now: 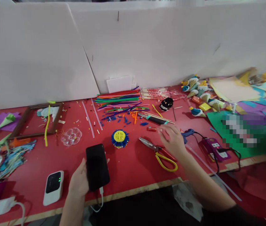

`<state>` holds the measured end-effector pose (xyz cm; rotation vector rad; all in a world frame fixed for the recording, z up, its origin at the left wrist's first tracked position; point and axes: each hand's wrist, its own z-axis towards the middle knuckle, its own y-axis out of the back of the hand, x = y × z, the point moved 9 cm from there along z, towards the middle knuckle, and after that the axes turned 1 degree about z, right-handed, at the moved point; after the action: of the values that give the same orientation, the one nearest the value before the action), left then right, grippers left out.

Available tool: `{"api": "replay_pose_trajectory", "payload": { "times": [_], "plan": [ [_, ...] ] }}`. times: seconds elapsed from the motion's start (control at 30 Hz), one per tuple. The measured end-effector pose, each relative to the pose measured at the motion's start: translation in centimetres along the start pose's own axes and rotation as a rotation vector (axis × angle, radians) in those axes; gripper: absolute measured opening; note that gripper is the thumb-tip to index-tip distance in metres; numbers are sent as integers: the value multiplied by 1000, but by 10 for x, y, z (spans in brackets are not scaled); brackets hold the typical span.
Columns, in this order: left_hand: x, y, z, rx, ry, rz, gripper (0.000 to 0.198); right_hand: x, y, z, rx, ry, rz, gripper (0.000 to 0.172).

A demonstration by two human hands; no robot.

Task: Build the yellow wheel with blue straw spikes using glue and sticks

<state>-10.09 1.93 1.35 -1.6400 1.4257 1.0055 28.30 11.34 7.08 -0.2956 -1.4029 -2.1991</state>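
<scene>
My left hand (79, 179) is wrapped around a black smartphone (97, 168) with a dark screen, and a white cable (101, 193) runs from its lower end. Over the table on the right, my right hand (173, 139) has its fingers apart and nothing visible in them. Just below that hand lie scissors (148, 143) with yellow and red handles. A utility knife (156, 119) is beyond its fingertips, and a blue glue gun (187, 135) sits partly behind the hand. Between both hands rests a blue disc with a yellow centre (119, 138) and a fringed edge.
Pipe cleaners (119, 100) are heaped by the white board (147, 47). A wooden frame (21, 122), a clear flower-shaped tray (71, 137) and a white device with green lights (54, 188) are leftward. At right are a purple power strip (215, 149) and green sheet (239, 149).
</scene>
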Motion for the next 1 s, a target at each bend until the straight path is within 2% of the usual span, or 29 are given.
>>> {"api": "replay_pose_trajectory", "payload": {
  "times": [0.03, 0.1, 0.17, 0.3, 0.4, 0.5, 0.63, 0.73, 0.87, 1.0],
  "plan": [
    [7, -1, 2, -1, 92, -55, 62, -7, -1, 18, 28, -24, -29, 22],
    [28, -4, 0, -42, 368, -288, 47, -24, -9, 54, 116, -80, -95, 22],
    [38, -8, -5, -104, 542, -454, 40, -38, -24, 83, 235, -138, -160, 21],
    [37, -9, -4, -180, 598, -526, 38, -60, -54, 114, 386, -285, -301, 27],
    [36, -4, -3, -241, 600, -547, 35, -66, -72, 118, 458, -375, -378, 31],
    [37, -2, -2, -250, 607, -538, 35, -69, -84, 117, 477, -445, -436, 30],
    [37, 0, 0, -249, 591, -506, 35, -73, -86, 121, 438, -496, -460, 34],
    [37, 0, 2, -271, 566, -490, 32, -70, -75, 127, 348, -464, -425, 24],
    [37, -1, 2, -285, 553, -478, 31, -48, -47, 129, 176, -308, -312, 26],
    [34, 0, 3, -310, 520, -462, 28, -10, -12, 109, -36, -89, -76, 27]
  ]
}}
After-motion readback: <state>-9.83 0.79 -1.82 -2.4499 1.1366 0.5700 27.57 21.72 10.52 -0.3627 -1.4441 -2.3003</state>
